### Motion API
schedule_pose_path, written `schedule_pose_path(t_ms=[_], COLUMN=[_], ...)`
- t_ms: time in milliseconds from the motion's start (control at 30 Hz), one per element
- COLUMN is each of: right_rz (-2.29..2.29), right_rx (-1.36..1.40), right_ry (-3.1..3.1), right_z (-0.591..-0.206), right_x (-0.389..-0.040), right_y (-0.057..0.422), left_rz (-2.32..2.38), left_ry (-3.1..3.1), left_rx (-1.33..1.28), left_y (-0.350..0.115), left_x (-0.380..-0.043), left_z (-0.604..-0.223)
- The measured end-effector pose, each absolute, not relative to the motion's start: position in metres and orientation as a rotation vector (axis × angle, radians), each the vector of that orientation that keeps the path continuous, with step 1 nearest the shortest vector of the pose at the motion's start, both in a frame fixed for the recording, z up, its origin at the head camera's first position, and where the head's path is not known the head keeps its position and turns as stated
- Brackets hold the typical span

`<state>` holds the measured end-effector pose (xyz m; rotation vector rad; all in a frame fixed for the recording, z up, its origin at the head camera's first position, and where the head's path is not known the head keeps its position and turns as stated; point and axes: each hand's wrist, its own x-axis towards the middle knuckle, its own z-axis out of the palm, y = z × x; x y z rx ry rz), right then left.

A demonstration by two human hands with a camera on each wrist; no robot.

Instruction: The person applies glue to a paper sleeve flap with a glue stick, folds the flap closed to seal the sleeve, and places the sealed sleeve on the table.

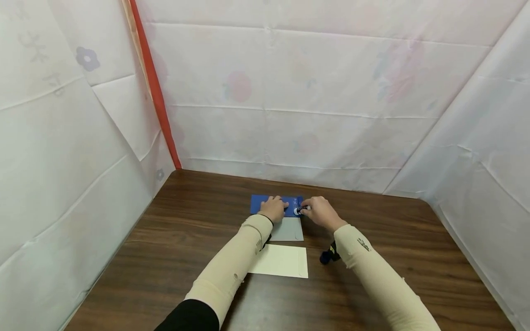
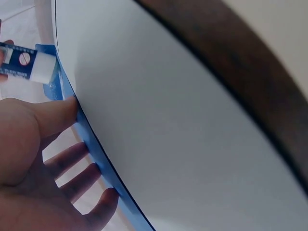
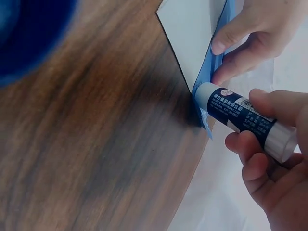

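Note:
A blue envelope (image 1: 257,203) lies near the back of the table, its narrow flap (image 3: 204,120) unfolded at the right end. My left hand (image 1: 273,208) presses on the envelope with spread fingers; in the left wrist view its fingertips (image 2: 109,196) touch the blue paper. Between thumb and fingers, my right hand (image 1: 324,213) holds a dark blue glue stick (image 3: 240,111) with white ends. The glue stick's tip is right at the flap, where whitish marks show in the left wrist view.
A pale grey envelope (image 1: 291,230) lies just in front of the blue one, and a cream envelope (image 1: 283,261) lies nearer me, partly under my left forearm. White cloth walls (image 1: 331,92) stand behind and beside the wooden table (image 1: 174,257).

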<state>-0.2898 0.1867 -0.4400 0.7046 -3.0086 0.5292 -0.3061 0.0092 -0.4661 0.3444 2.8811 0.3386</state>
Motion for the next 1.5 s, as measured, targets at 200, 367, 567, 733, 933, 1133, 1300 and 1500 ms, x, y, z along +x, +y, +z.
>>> schedule_pose_path(t_ms=[200, 367, 567, 733, 933, 1133, 1300, 1500], right_rz=[0.571, 0.639, 0.685, 0.662, 0.656, 0.598, 0.562, 0.495], right_rx=[0.734, 0.637, 0.488, 0.388, 0.380, 0.398, 0.419, 0.526], right_ry=[-2.958, -2.903, -2.926, -2.926, -2.923, -2.962, -3.018, -3.050], right_z=[-0.437, -0.437, -0.443, -0.449, -0.450, -0.445, -0.443, -0.436], right_x=[-0.287, -0.295, -0.313, -0.323, -0.324, -0.321, -0.318, -0.312], right_y=[0.188, 0.186, 0.177, 0.173, 0.171, 0.171, 0.169, 0.169], left_rz=[0.341, 0.340, 0.345, 0.366, 0.386, 0.401, 0.406, 0.439], left_ry=[2.884, 2.880, 2.883, 2.871, 2.873, 2.873, 2.871, 2.874], left_rx=[0.359, 0.378, 0.363, 0.369, 0.382, 0.393, 0.394, 0.388], left_y=[0.004, 0.003, 0.004, 0.007, 0.009, 0.008, 0.005, 0.004], left_x=[-0.303, -0.301, -0.302, -0.299, -0.297, -0.299, -0.299, -0.299], left_z=[-0.462, -0.460, -0.461, -0.462, -0.463, -0.462, -0.460, -0.461])
